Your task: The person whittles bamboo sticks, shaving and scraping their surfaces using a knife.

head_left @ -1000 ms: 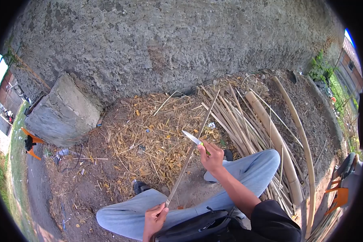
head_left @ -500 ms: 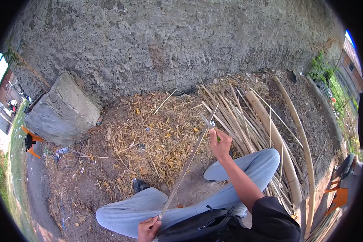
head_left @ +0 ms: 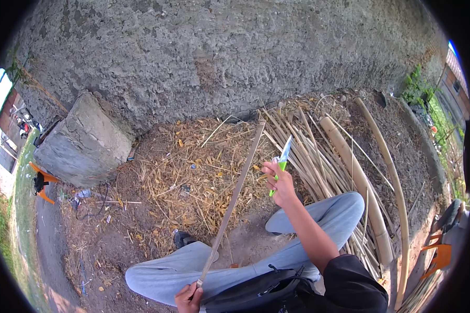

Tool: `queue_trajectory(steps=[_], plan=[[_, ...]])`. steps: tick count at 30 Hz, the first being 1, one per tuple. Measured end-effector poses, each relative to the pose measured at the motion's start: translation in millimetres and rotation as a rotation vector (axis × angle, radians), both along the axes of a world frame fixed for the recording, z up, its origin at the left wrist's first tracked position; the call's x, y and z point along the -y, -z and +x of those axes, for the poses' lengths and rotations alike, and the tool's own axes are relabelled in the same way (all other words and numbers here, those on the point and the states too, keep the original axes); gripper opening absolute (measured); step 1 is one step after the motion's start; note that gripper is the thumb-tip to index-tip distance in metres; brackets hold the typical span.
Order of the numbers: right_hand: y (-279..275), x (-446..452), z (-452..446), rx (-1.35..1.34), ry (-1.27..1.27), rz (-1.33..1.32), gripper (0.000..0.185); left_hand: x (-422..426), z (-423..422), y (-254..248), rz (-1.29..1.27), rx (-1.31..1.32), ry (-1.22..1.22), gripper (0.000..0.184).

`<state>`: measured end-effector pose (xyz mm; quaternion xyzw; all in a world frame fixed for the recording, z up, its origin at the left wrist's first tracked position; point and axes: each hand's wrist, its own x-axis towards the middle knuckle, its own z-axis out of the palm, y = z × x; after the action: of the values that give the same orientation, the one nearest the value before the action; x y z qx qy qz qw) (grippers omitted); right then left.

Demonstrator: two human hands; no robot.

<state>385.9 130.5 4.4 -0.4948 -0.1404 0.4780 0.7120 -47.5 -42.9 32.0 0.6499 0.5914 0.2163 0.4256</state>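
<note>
My left hand [head_left: 188,298] is closed on the lower end of a long, flat bamboo strip [head_left: 233,204], which slants up and away to the right over my lap. In my right hand [head_left: 280,183] is a knife with a green handle [head_left: 282,166], its blade [head_left: 286,148] pointing up. The blade stands apart from the strip, to its right. Crossed legs in light blue trousers [head_left: 167,274] lie beneath both hands, and a black bag [head_left: 250,292] rests at my waist.
Many split bamboo strips [head_left: 303,151] are piled on the right, beside a thick bamboo pole [head_left: 355,177] and a curved pole [head_left: 389,161]. Shavings and dry leaves [head_left: 203,177] cover the ground before a rough wall [head_left: 235,57]. A concrete block [head_left: 83,146] stands left.
My right hand has turned the knife away from the strip, so its blade now points up. The strip's far end has swung left, and my left hand has shifted slightly left.
</note>
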Motion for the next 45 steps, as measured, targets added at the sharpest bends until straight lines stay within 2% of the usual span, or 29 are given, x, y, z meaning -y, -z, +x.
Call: queue_trajectory(steps=[2,5,7,10,14,16,20,22,30,32,33,36,37,41,45], plan=[[-12.2,-7.6,-4.1,-0.334,-0.132,0.158,0.038,1.0,-2.8,4.0,-0.026,-0.047,0.021,0.035],[-4.1,-21.2,-5.1,-0.402,-0.206,0.231,0.033,1.9,-2.1,7.6,0.049,-0.011,0.025,0.034],[-8.4,-26.1,-9.9,-0.506,-0.272,0.305,0.028,1.2,-2.9,7.9,-0.047,0.019,0.015,0.034],[3.3,-33.0,-14.2,-0.606,-0.324,0.416,0.024,2.7,1.3,5.6,-0.035,0.079,-0.015,0.036],[11.8,-35.4,-15.0,-0.691,-0.304,0.439,0.018,3.9,-2.7,10.4,-0.115,0.167,-0.006,0.037],[5.4,-33.6,-17.4,-0.636,-0.270,0.359,0.011,6.7,-5.2,17.4,-0.256,0.346,-0.100,0.032],[-4.8,-26.5,-21.3,-0.514,-0.244,0.260,0.011,-1.3,-6.4,-1.2,-0.406,0.419,-0.101,0.026],[-5.7,-24.1,-23.2,-0.271,-0.369,0.244,0.018,-4.3,-5.7,-3.8,-0.495,0.367,-0.126,0.034],[-8.0,-20.5,-19.8,-0.255,-0.209,0.174,0.022,-8.6,-1.2,-1.3,-0.485,0.305,-0.154,0.041],[-14.3,-19.5,-16.3,-0.085,-0.009,-0.012,0.028,-8.6,-0.9,-3.7,-0.484,0.301,-0.143,0.041],[-12.5,-22.2,-12.6,-0.059,0.103,-0.035,0.027,-9.8,1.4,-8.1,-0.486,0.283,-0.147,0.041],[-13.6,-30.8,3.9,-0.031,0.223,-0.020,0.029,-10.4,3.6,-8.9,-0.489,0.272,-0.157,0.042],[-12.1,-35.3,9.7,-0.020,0.248,0.003,0.037,-10.5,3.5,-8.3,-0.492,0.277,-0.162,0.042],[-17.9,-41.8,20.3,0.097,0.218,-0.002,0.038,-12.3,1.5,-6.2,-0.484,0.278,-0.128,0.042],[-17.8,-44.5,21.1,0.106,0.241,-0.039,0.041,-12.4,0.5,-5.7,-0.515,0.276,-0.131,0.041]])
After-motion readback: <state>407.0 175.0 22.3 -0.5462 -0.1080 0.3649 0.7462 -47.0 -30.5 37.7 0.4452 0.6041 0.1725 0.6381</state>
